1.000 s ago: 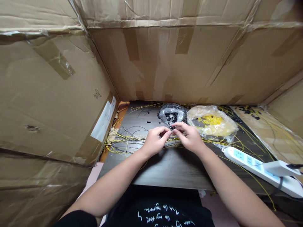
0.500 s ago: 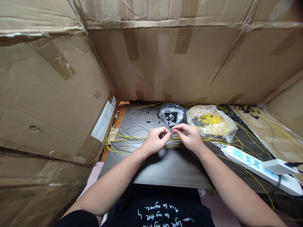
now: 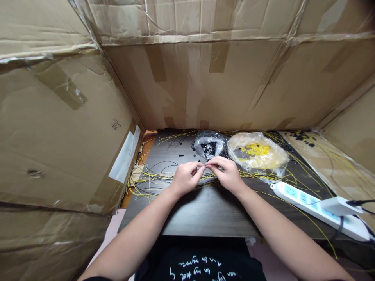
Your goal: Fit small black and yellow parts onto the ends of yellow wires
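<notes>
My left hand (image 3: pixel 187 177) and my right hand (image 3: pixel 225 173) meet at the fingertips over the middle of the table. Both are closed in a pinch on something too small to make out. Beneath them, a bundle of thin yellow and black wires (image 3: pixel 159 178) runs left to right across the tabletop. Just behind my hands sits a clear bag of small black parts (image 3: pixel 209 149). To its right lies an open plastic bag (image 3: pixel 281 158) with small yellow parts (image 3: pixel 258 149) in it.
A white power strip (image 3: pixel 319 210) with a plugged-in adapter (image 3: pixel 340 205) lies at the right. Cardboard walls (image 3: pixel 181 89) stand behind and on both sides. Black bits and yellow wires lie on a cardboard sheet (image 3: pixel 331 156) at the back right.
The camera view has shifted slightly. My fingertips are closer together, and the dark piece seen between them before is now mostly hidden.
</notes>
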A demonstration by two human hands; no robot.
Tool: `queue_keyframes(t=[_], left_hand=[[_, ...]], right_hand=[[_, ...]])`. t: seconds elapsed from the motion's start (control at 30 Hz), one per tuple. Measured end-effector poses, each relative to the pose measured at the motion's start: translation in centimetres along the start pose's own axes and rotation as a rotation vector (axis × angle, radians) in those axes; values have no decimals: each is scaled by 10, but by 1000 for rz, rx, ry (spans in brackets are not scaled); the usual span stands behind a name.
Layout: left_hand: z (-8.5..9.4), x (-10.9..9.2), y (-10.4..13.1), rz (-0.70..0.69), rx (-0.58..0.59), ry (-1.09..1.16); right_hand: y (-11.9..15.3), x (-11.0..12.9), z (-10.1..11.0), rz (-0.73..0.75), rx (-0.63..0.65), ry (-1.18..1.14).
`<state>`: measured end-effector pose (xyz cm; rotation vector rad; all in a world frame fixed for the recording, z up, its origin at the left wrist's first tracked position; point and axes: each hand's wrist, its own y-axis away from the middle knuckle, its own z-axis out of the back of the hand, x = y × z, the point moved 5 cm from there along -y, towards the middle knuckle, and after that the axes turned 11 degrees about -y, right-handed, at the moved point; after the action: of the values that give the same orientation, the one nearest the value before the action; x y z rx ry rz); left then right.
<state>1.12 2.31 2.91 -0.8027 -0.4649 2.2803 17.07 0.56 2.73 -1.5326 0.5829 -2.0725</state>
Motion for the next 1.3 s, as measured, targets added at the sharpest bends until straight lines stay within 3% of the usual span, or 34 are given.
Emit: queue_keyframes(t=[0.33, 0.6, 0.97, 1.3], left_hand=[[1, 5, -3, 81, 56, 99], [-4, 1, -3, 37, 80, 83], [-9, 13, -3, 148, 85, 205], [-12, 11, -4, 127, 124, 256]], right_hand=[[3, -1, -2, -24, 56, 65], [5, -2, -8, -1, 95, 179], [6, -10, -8, -62, 111, 82], [5, -9, -4, -165, 24, -62]])
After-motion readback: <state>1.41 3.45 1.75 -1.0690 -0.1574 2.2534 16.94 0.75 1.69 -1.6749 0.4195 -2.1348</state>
